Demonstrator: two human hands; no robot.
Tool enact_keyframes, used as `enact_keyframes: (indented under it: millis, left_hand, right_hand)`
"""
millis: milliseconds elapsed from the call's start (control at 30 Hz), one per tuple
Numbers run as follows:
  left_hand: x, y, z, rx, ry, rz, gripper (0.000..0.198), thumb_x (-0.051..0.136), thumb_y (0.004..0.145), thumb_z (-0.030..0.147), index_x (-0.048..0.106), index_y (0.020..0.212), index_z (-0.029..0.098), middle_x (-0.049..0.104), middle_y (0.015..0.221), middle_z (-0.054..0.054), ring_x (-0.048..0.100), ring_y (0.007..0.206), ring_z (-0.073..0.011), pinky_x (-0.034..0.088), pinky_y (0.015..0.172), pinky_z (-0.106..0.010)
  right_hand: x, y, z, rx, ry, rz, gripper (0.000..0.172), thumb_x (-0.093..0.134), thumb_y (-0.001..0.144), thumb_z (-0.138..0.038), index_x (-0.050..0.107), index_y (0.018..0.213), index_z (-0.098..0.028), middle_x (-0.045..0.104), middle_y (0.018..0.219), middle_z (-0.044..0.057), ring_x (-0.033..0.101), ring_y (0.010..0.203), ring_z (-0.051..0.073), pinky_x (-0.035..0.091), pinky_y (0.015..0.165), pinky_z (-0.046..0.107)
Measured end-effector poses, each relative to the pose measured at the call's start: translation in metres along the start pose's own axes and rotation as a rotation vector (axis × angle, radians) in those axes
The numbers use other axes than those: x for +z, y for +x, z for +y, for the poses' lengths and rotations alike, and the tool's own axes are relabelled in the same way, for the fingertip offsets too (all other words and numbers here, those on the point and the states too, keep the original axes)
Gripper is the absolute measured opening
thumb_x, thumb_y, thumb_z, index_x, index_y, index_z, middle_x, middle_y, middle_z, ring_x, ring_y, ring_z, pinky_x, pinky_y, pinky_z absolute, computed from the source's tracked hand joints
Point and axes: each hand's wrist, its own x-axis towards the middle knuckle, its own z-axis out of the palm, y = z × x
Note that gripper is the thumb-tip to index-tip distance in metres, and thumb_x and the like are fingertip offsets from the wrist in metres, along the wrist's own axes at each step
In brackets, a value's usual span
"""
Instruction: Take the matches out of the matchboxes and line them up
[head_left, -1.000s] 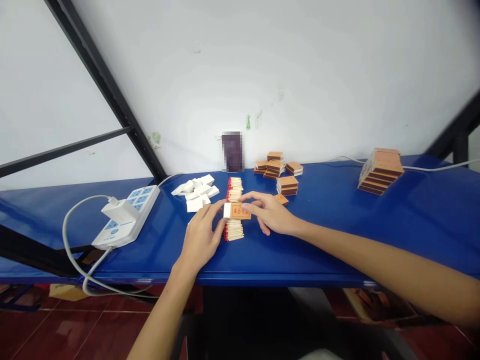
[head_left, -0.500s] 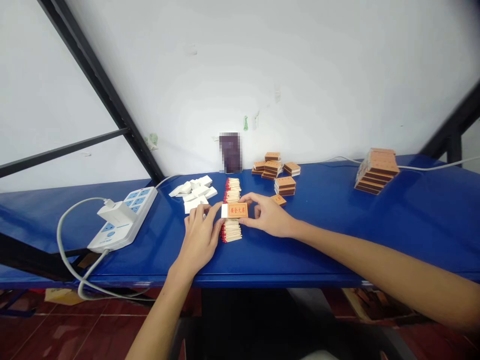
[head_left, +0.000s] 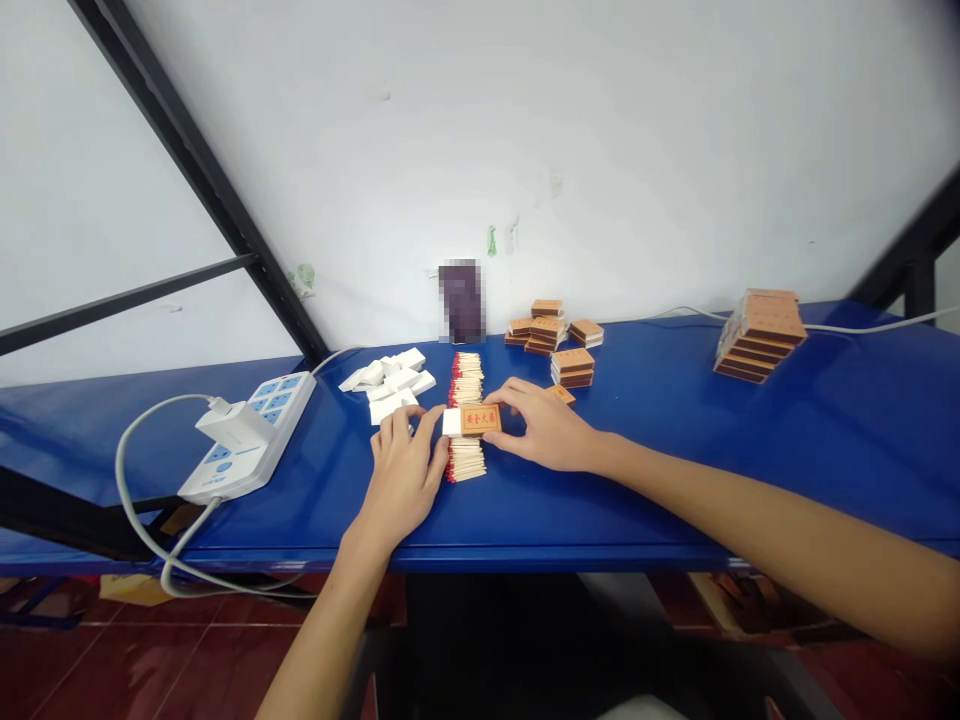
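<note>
Between my hands, over a long row of red-tipped matches [head_left: 466,460], is an orange matchbox [head_left: 480,420] with its white inner tray sticking out to the left. My left hand [head_left: 405,465] pinches the white tray end between thumb and forefinger. On the other side, the thumb and fingers of my right hand [head_left: 544,428] grip the right end of the orange sleeve. Behind my left hand lies a loose pile of white trays [head_left: 397,380]. A single orange matchbox [head_left: 561,394] lies partly hidden behind my right hand.
Orange matchboxes [head_left: 546,328] are heaped near the wall, beside a short stack [head_left: 572,367]. A taller stack [head_left: 765,335] stands at the far right. At left, a white power strip [head_left: 251,435] trails cables over the blue table edge. A blurred dark object [head_left: 463,300] stands against the wall.
My right hand has drawn the orange sleeve slightly to the right, so more of the white tray shows. My left hand keeps its pinch. The view has shifted slightly.
</note>
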Motion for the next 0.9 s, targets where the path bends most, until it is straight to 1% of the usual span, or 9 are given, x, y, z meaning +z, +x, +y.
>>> enact_keyframes:
  millis: [100, 333, 567, 800, 900]
  left_hand:
    - [0.000, 0.000, 0.000, 0.000, -0.011, -0.007, 0.041, 0.036, 0.105, 0.036, 0.050, 0.141, 0.024, 0.049, 0.132, -0.015, 0.045, 0.125, -0.0323, 0.041, 0.101, -0.051]
    - [0.000, 0.000, 0.000, -0.006, 0.023, -0.020, 0.040, 0.035, 0.106, 0.035, 0.050, 0.141, 0.024, 0.049, 0.136, -0.014, 0.044, 0.129, -0.0316, 0.041, 0.103, -0.052]
    - [0.001, 0.000, -0.001, -0.014, 0.037, -0.016, 0.040, 0.036, 0.105, 0.034, 0.050, 0.141, 0.024, 0.049, 0.138, -0.015, 0.044, 0.129, -0.0317, 0.041, 0.103, -0.052]
    - [0.001, 0.000, -0.001, -0.033, 0.027, -0.032, 0.039, 0.035, 0.105, 0.033, 0.050, 0.140, 0.023, 0.049, 0.138, -0.014, 0.044, 0.130, -0.0316, 0.040, 0.104, -0.052]
    - [0.000, 0.000, -0.001, -0.037, 0.014, -0.035, 0.040, 0.034, 0.105, 0.034, 0.050, 0.141, 0.024, 0.048, 0.139, -0.014, 0.043, 0.131, -0.0316, 0.040, 0.104, -0.052]
  right_hand:
    - [-0.001, -0.003, 0.002, 0.005, -0.005, -0.013, 0.028, 0.068, 0.090, -0.036, 0.063, 0.113, -0.020, 0.064, 0.112, 0.008, 0.061, 0.104, 0.026, 0.048, 0.088, 0.041]
    - [-0.003, -0.007, 0.005, 0.006, -0.056, -0.023, 0.027, 0.066, 0.092, -0.039, 0.062, 0.111, -0.020, 0.065, 0.110, 0.008, 0.059, 0.099, 0.025, 0.046, 0.089, 0.042]
    - [-0.011, -0.009, 0.011, -0.058, -0.256, -0.067, 0.029, 0.065, 0.092, -0.041, 0.065, 0.110, -0.019, 0.065, 0.112, 0.010, 0.056, 0.101, 0.027, 0.043, 0.089, 0.044]
    - [-0.017, -0.011, 0.019, -0.119, -0.305, -0.063, 0.030, 0.065, 0.090, -0.042, 0.066, 0.109, -0.019, 0.066, 0.111, 0.010, 0.058, 0.103, 0.028, 0.040, 0.094, 0.047]
    - [-0.024, -0.009, 0.023, -0.133, -0.298, -0.028, 0.028, 0.065, 0.089, -0.040, 0.068, 0.107, -0.019, 0.068, 0.107, 0.010, 0.059, 0.102, 0.029, 0.041, 0.093, 0.047]
